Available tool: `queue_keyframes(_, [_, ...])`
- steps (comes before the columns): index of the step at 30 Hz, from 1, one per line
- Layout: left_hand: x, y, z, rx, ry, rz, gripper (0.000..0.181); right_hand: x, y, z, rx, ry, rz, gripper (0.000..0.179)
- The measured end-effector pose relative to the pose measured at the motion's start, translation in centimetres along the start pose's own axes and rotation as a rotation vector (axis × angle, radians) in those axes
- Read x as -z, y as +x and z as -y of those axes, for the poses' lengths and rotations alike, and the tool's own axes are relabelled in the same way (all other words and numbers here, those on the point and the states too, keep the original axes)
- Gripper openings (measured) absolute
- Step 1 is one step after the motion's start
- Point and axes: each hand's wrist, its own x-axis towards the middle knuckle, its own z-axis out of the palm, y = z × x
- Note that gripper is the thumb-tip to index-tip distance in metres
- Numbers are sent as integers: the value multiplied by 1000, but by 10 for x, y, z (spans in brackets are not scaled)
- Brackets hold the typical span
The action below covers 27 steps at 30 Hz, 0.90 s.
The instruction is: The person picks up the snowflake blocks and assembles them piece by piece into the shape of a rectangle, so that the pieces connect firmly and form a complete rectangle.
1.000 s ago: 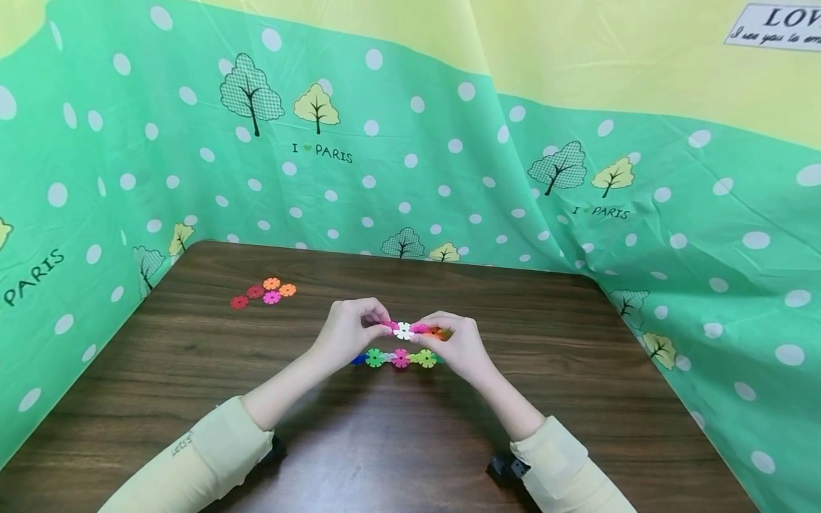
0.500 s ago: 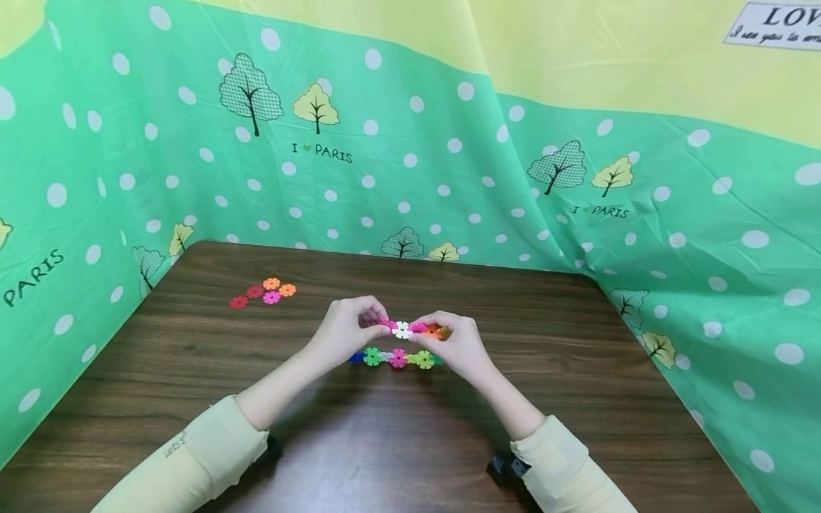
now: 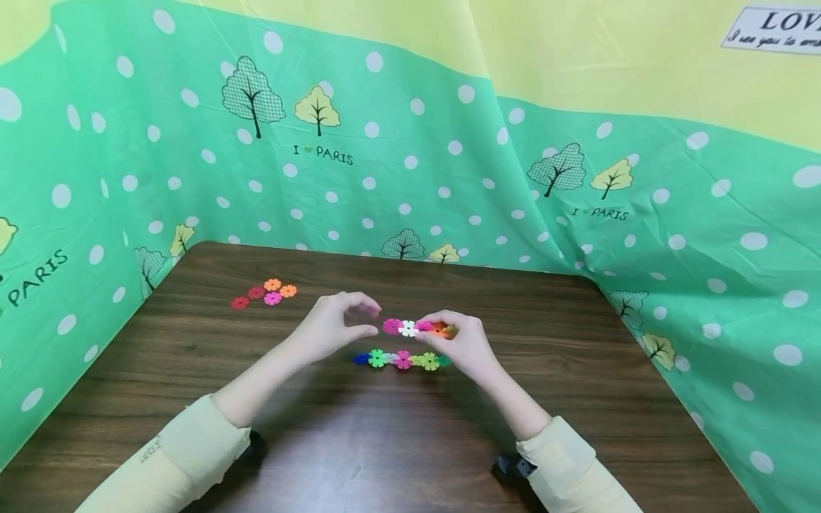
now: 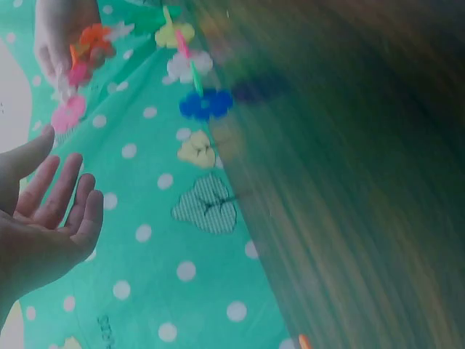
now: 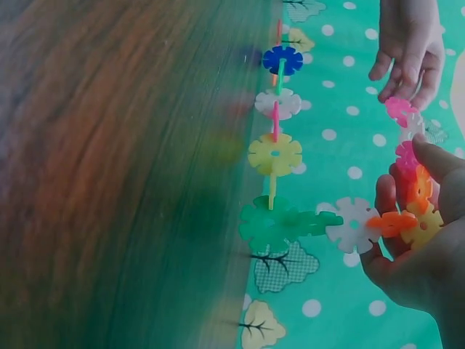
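Note:
My right hand (image 3: 467,346) pinches a chain of slotted plastic snowflake discs near a white disc (image 3: 408,328). At the chain's free end is a pink disc (image 3: 392,326). In the right wrist view the chain bends past the palm through an orange disc (image 5: 396,223), a white disc (image 5: 353,225) and a green disc (image 5: 267,222). From there a second row runs to a blue disc (image 5: 282,60), passing a yellow disc (image 5: 275,153). My left hand (image 3: 330,324) holds nothing; its thumb and fingers are spread just left of the pink end.
Several loose discs lie at the back left of the dark wooden table (image 3: 372,442), among them a red disc (image 3: 240,303), an orange disc (image 3: 288,291) and a pink disc (image 3: 272,298). A green dotted cloth (image 3: 410,192) hangs behind and along both sides.
The left hand has let go of the pink end disc and moved slightly left, its fingers parted. The right hand keeps its pinch on the chain in nearly the same place.

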Motion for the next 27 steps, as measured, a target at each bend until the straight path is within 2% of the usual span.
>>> queue_keyframes(7, [29, -8, 13, 32, 36, 34, 33, 6, -1, -2, -24, -24, -8, 19])
queue_keyframes(11, [46, -12, 25, 47, 53, 46, 40, 7, -1, -3, -38, -30, -6, 20])
queue_keyframes(17, [70, -19, 49, 78, 76, 51, 49, 8, -1, -5, -44, -22, -7, 20])
queue_keyframes(27, [105, -22, 93, 150, 214, 51, 59, 8, -2, -5, -48, -15, -6, 22])
